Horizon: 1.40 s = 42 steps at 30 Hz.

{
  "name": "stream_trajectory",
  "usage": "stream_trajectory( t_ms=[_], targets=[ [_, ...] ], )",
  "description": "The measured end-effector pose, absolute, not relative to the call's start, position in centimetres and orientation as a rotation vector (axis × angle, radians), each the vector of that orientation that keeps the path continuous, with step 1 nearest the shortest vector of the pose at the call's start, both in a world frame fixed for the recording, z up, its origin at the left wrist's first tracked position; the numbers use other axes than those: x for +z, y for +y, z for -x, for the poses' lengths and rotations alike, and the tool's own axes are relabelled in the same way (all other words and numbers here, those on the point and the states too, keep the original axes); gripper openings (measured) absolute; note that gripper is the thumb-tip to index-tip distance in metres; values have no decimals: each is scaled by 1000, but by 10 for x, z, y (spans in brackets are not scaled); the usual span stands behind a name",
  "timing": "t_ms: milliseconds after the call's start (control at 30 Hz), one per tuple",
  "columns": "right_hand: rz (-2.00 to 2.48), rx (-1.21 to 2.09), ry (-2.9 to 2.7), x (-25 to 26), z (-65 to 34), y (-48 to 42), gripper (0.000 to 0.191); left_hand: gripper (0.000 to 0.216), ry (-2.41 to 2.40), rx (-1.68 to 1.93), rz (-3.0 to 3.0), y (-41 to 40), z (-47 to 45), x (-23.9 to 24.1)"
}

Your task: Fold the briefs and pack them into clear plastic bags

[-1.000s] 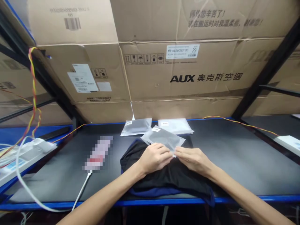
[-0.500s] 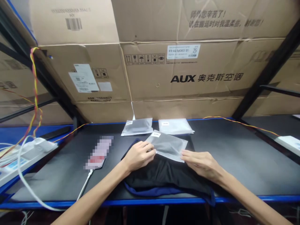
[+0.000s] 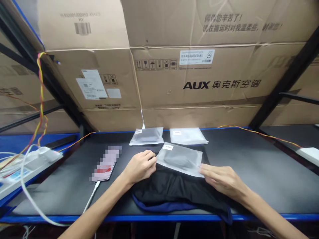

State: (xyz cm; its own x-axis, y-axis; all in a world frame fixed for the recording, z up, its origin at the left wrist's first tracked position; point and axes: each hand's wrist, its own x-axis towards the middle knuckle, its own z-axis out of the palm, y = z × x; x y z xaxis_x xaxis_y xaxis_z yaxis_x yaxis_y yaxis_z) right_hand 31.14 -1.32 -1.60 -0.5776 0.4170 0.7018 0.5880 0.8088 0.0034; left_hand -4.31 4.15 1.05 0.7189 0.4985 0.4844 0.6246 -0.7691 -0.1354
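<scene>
While the right hand (image 3: pixel 221 179) pinches a plastic bag (image 3: pixel 181 160) over black cloth (image 3: pixel 171 186), the left hand (image 3: pixel 142 167) curls half-closed at the bag's edge, its hold unclear

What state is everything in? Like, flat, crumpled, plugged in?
Translucent rectangular plastic pouch: pinched at its right end by the bare right hand.
Bare left hand: curled, at the pouch's left end.
Black cloth with navy edging: rumpled.
Grey translucent plastic packet: lying flat.
White translucent plastic packet: lying flat.
Flat rectangular phone: white cable attached; screen blurred.
Brown cardboard sheet: upright, creased.
</scene>
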Motion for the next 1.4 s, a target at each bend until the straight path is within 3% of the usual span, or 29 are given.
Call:
stream_trajectory(
  t_ms=[67, 200, 267, 400, 633, 767, 933, 1400],
  targets=[
    [756, -292, -2237, -18, -310, -14, 32, 20, -962, -630, 2676, 41, 34, 12],
    [774, -250, -2223, -23, -309, -16, 37, 65, -950, -621, 2760, 43, 8, 11],
    [760, -229, -2235, -24, -310, -17, 38, 74, -850, -557, 2791, 46, -5, 8],
    [782, -249, -2195, -21, -311, -19, 39, 61, -699, -584, 2779, 49, -15, 5],
    [875, -250, -2115, -22, -303, -14, 32, 55, -761, -1019, 2512, 56, 10, 22],
    [928, -180, -2267, -27, -298, -7, 22, 56, -1158, -977, 2369, 88, 36, 20],
    [987, -57, -2373, -29, -298, -4, 23, 52, -1529, -898, 2297, 126, 60, 2],
    [1034, 32, -2402, -25, -300, -4, 24, 56, -1620, -777, 2488, 136, 57, 0]
  ],
)
